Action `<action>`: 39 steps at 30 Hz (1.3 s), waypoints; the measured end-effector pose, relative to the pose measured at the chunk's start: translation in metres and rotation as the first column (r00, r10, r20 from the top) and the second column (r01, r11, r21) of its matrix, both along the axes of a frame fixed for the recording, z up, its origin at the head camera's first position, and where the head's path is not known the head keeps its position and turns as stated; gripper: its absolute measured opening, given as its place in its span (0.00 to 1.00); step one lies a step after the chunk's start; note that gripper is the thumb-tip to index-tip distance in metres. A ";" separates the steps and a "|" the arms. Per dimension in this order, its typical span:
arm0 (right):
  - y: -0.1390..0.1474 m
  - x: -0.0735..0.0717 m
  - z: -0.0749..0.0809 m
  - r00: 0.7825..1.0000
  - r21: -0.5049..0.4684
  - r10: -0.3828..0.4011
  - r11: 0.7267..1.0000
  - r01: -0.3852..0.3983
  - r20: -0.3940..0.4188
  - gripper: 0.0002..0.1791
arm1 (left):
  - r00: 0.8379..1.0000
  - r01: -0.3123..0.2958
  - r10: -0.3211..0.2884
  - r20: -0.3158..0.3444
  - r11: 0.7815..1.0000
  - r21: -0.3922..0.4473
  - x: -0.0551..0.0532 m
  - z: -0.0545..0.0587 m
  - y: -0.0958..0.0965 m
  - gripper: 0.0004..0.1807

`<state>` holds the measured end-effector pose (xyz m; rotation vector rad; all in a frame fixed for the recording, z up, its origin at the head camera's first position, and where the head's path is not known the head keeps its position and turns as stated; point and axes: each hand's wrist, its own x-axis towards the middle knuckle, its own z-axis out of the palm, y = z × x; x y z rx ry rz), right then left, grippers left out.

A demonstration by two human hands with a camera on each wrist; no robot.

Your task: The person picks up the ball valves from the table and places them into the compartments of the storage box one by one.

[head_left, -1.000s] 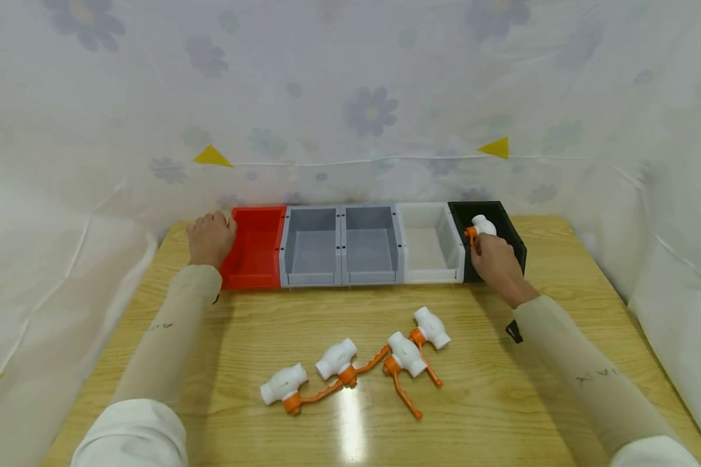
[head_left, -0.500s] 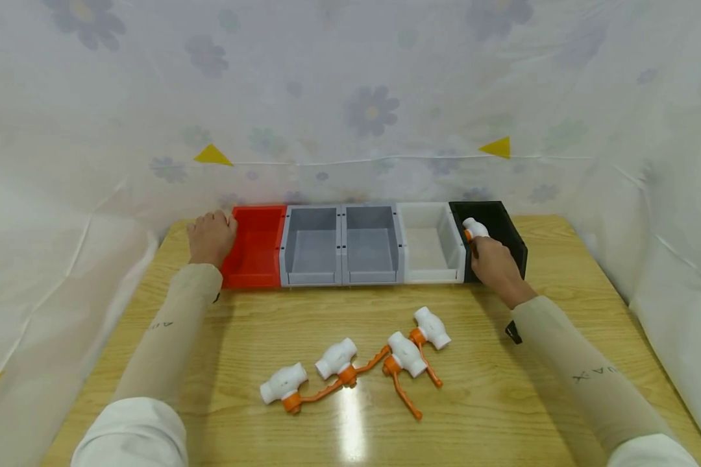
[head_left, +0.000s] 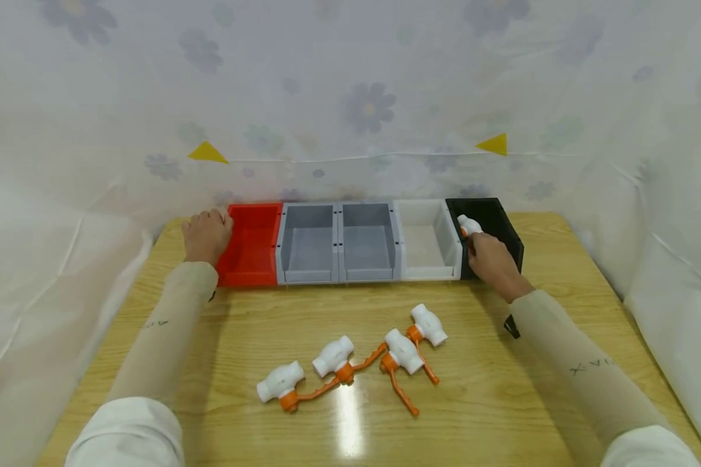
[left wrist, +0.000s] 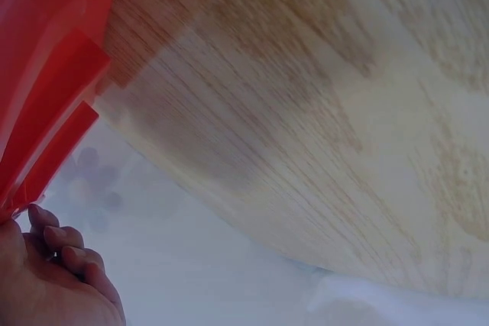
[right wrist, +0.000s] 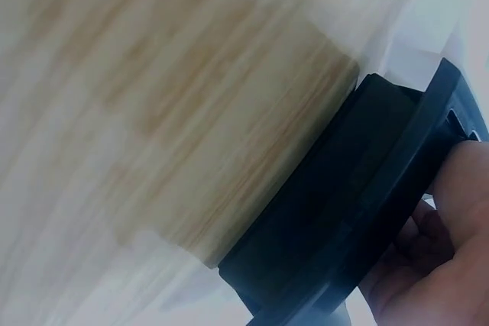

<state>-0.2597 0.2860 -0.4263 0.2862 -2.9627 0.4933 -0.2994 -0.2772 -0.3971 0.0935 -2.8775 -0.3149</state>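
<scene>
One pale floral sheet (head_left: 368, 58) hangs behind a wood-grain table (head_left: 350, 305), where five bins stand side by side: a red bin (head_left: 251, 246) at the left end, two gray bins (head_left: 310, 240), a white bin (head_left: 426, 246) and a black bin (head_left: 515, 245). The left hand (head_left: 206, 235) pinches the red bin's outer rim, fingers curled. Over the black bin's front, the right hand (head_left: 493, 261) curls its fingers round the orange part of a white valve (head_left: 470, 224) inside that bin; the exact grip is hidden. Four more valves (head_left: 404, 351), white with orange handles, lie on the table's near side.
</scene>
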 end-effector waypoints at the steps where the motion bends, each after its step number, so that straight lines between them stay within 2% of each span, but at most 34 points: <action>1: 0.000 0.000 0.000 1.000 0.000 0.000 1.000 0.000 0.005 0.06 | 1.000 0.000 0.000 0.003 1.000 0.002 0.000 0.000 0.000 0.24; 19: -0.002 -0.007 0.003 0.998 0.048 -0.014 0.999 0.011 0.067 0.07 | 1.000 0.002 -0.003 0.025 1.000 0.019 0.002 -0.001 -0.004 0.23; 32: -0.005 -0.007 0.003 0.989 0.030 -0.046 0.999 0.042 0.142 0.11 | 0.999 0.005 -0.005 0.034 1.000 0.018 0.001 -0.003 -0.004 0.24; 39: -0.009 -0.007 0.003 0.989 0.022 -0.061 0.998 0.059 0.136 0.12 | 1.000 0.003 -0.004 0.030 1.000 0.028 0.001 -0.003 -0.006 0.24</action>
